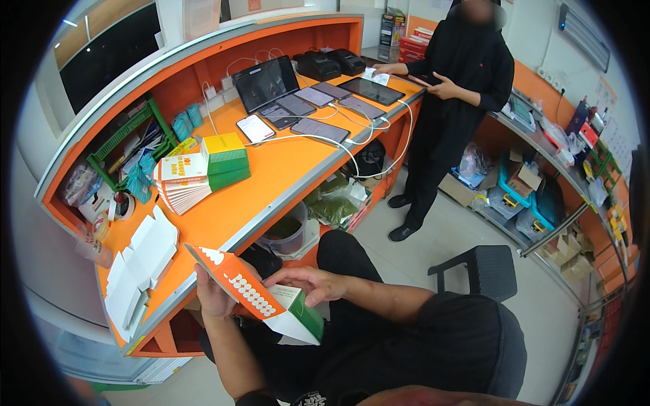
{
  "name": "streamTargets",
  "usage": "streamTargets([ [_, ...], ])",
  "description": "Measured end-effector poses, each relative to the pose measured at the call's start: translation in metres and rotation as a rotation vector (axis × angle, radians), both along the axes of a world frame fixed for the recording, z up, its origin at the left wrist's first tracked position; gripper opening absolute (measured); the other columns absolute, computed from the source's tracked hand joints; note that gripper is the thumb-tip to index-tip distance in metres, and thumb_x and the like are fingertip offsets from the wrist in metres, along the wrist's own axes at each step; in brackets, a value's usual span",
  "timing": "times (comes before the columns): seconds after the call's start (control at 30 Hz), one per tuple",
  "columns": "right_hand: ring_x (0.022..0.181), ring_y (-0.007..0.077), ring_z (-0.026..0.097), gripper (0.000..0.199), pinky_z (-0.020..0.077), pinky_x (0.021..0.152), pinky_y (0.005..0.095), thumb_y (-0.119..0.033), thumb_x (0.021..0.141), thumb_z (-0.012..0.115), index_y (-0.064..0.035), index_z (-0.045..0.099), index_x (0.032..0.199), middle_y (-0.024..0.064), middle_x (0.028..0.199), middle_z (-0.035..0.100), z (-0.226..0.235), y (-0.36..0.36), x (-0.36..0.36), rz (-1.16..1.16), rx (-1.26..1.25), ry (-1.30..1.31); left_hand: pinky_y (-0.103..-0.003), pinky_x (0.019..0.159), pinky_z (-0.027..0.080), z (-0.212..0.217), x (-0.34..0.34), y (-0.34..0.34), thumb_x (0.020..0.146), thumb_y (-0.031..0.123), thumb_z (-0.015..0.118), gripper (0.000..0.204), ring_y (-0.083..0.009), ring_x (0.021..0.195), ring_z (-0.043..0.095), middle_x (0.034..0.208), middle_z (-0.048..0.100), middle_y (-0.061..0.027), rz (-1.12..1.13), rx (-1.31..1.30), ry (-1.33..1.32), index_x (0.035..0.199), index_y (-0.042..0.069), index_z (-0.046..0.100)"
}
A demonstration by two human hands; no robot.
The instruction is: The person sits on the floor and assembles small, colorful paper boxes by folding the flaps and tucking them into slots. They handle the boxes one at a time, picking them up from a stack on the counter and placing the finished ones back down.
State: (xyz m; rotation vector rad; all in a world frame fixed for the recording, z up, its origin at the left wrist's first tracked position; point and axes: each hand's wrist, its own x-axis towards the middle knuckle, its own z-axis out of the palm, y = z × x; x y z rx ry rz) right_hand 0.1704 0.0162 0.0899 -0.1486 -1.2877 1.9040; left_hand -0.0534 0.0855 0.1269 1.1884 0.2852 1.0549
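Room: a co-worker in black [460,108] is standing at the far end; metal shelving [538,145] is lining the right side, a dark stool [482,267] nearby.
Counter [284,159]: its orange top is carrying a laptop [267,84], phones [254,128], nested printed boxes [189,179] and white card pieces [145,250].
Carton [247,287]: it is being held off the counter, just beside the edge; it is probably being folded, and the next move seems to call for steadying it while pressing its end.
Left hand [215,294]: the thumb is gripping the orange panel, other fingers mostly hiding.
Right hand [315,284]: its fingers are bending over the white-and-green end; whether they are pinching, I cannot tell.
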Motion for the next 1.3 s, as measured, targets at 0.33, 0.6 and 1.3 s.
streamTargets([
  [0.33, 0.13, 0.0387, 0.045, 0.092, 0.0335, 0.113, 0.0466, -0.03, 0.063, 0.085, -0.0014, 0.043, 0.139, 0.0222, 0.135, 0.049, 0.055, 0.004, 0.001, -0.383, 0.872, -0.772, -0.031, 0.083, 0.049, 0.052, -0.018, 0.003, 0.082, 0.042, 0.082, 0.044, -0.0142, 0.088, 0.062, 0.093, 0.067, -0.005, -0.084, 0.214, 0.633, 0.095, 0.001, 0.069],
  [0.6, 0.128, 0.0408, 0.047, 0.087, 0.0393, 0.108, 0.0482, -0.032, 0.067, 0.083, -0.0027, 0.046, 0.14, 0.0228, 0.141, 0.043, 0.096, 0.055, 0.024, -0.823, 1.148, -0.83, -0.031, 0.097, 0.048, 0.12, -0.041, 0.039, 0.094, 0.007, 0.062, 0.039, -0.0143, 0.109, 0.061, 0.124, 0.065, -0.0063, 0.424, 0.351, 0.596, 0.132, 0.002, 0.061],
  [1.3, 0.137, 0.0315, 0.046, 0.077, 0.0369, 0.115, 0.0402, -0.041, 0.078, 0.07, -0.0143, 0.047, 0.147, 0.0172, 0.147, 0.048, 0.171, 0.302, 0.033, -0.82, 1.158, -1.202, -0.034, 0.073, 0.054, 0.164, -0.033, 0.249, 0.081, 0.044, 0.078, 0.045, -0.017, 0.069, 0.068, 0.077, 0.072, -0.0072, 0.95, 0.421, 1.084, 0.097, 0.002, 0.076],
])
